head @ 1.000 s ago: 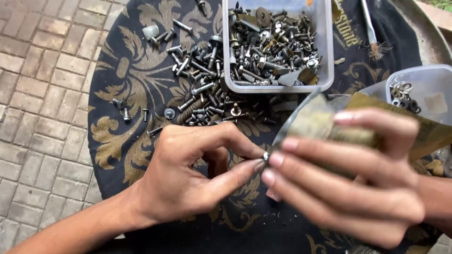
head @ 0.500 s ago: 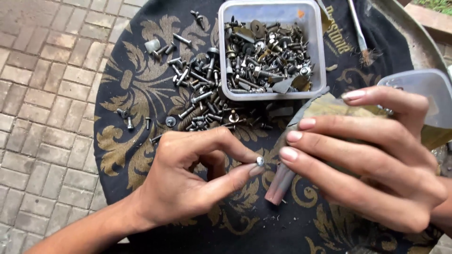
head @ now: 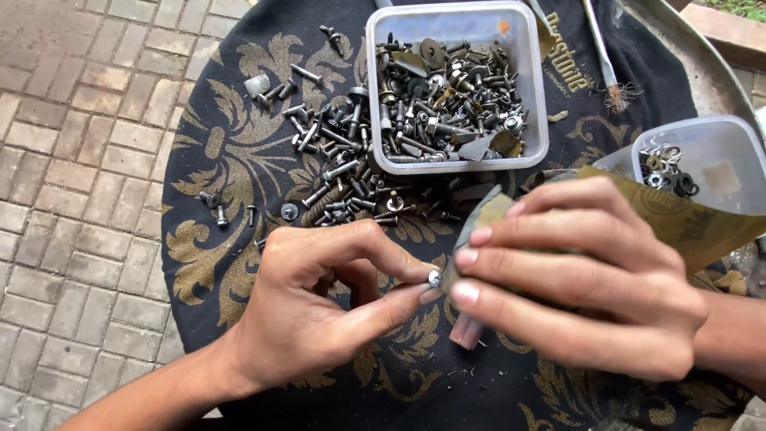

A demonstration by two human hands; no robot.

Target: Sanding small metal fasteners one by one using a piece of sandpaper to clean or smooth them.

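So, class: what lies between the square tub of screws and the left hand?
Head view: loose screws on the black cloth, between tub and left hand.

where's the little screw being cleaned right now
In the head view it sits low and centre, pinched between the left hand's thumb and forefinger; the screw touches the sandpaper held by the right hand.

Two clear plastic tubs count as packaging, a squarish one (head: 536, 88) at upper centre heaped with grey screws and bolts and another (head: 718, 140) at the right edge holding a few washers, while gold lettering (head: 568, 52) marks the black cloth beside the first.
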